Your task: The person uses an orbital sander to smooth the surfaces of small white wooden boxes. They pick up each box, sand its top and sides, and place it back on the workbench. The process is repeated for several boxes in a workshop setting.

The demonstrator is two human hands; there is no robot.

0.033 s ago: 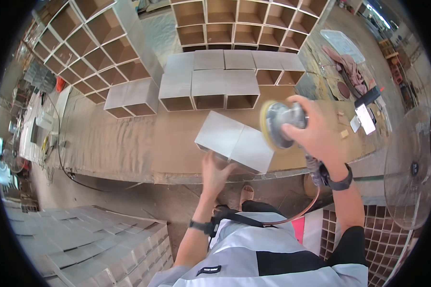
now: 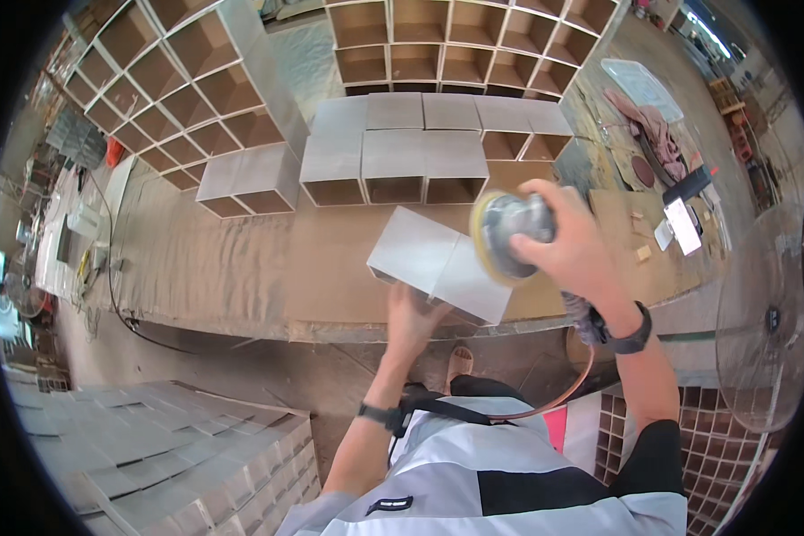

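A pale grey two-cell box (image 2: 420,243) lies tilted on the bench in front of me, its open side toward me. My left hand (image 2: 413,322) holds its near edge, fingers reaching into the opening and thumb spread along the edge; the fingertips are hidden. My right hand (image 2: 570,246) is wrapped round an orbital sander (image 2: 516,234) with a yellowish round pad. The sander is held on its side, its pad facing left, over the box's right part. Whether the pad touches the box I cannot tell. A hose (image 2: 558,402) runs from the sander toward my waist.
Similar grey boxes (image 2: 393,156) stand in rows behind, with another box (image 2: 248,183) to the left. Tall cubby units (image 2: 451,40) rise at the back. A phone (image 2: 683,228) and a cloth (image 2: 643,121) lie right, near a fan (image 2: 768,313). Stacked boxes (image 2: 179,447) fill the lower left.
My right hand and the sander have moved left, farther over the box. My left hand has shifted slightly right along the box's near edge. The box has hardly moved.
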